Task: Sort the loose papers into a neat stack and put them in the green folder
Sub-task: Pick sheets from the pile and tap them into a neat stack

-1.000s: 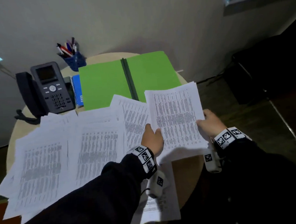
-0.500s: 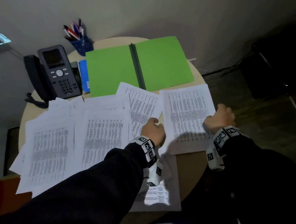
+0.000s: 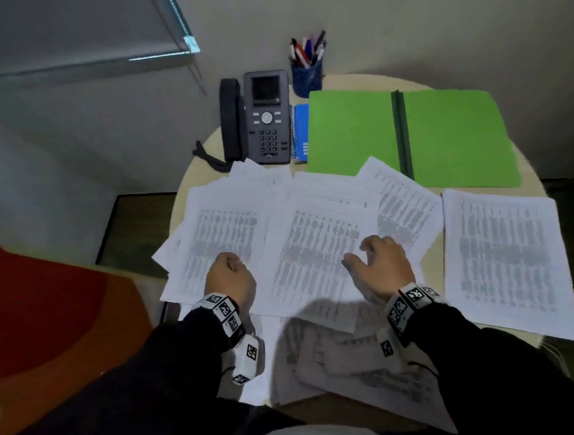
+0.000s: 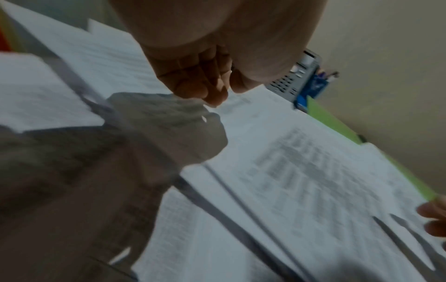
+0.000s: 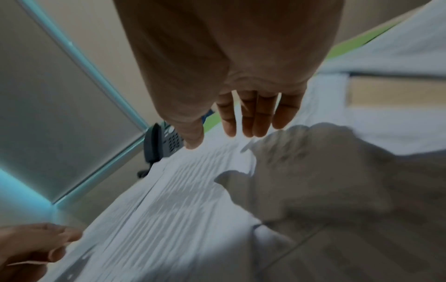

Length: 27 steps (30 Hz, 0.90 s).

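The green folder [image 3: 351,134] lies open at the back right of the round table [image 3: 437,252]. Several loose printed papers [image 3: 317,245] are fanned across the middle, and a squared set of sheets [image 3: 504,259] lies apart on the right. My left hand [image 3: 230,273] hovers over the left sheets; in the left wrist view its fingers [image 4: 200,84] are curled in and hold nothing. My right hand [image 3: 374,262] is above the middle sheet with its fingers [image 5: 253,118] straight and spread, casting a shadow on the paper below.
A desk phone [image 3: 267,118], a blue notebook [image 3: 301,133] and a pen cup [image 3: 306,73] stand at the back left beside the folder. More sheets [image 3: 336,357] lie at the near edge under my forearms. Papers overhang the table's left rim.
Both hands let go of the sheets they held; those now lie flat on the right. Both hands moved left over the middle papers, and the right hand opened.
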Each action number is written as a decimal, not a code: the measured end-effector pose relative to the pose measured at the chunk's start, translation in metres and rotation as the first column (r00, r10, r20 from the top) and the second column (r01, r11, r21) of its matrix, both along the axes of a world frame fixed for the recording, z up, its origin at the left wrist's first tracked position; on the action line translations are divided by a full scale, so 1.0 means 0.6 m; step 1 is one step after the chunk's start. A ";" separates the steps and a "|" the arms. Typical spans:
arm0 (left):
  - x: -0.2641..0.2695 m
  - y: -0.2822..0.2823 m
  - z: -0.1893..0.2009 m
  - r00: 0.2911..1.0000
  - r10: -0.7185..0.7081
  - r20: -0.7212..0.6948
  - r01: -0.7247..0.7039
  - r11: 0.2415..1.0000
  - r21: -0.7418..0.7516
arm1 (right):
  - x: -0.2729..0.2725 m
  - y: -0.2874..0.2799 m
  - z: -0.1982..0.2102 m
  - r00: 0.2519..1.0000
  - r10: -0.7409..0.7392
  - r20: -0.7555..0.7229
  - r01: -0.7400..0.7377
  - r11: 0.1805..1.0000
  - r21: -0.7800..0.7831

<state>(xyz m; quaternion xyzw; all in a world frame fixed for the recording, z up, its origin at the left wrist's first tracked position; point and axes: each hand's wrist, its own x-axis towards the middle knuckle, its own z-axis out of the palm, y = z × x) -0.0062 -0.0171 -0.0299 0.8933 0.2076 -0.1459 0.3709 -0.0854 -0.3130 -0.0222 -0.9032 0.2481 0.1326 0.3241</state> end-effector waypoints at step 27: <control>0.124 0.214 -0.009 0.996 -0.024 -0.089 0.026 0.999 0.023 | -0.026 -0.001 -0.014 0.849 -0.503 -0.161 0.506 0.862 -0.025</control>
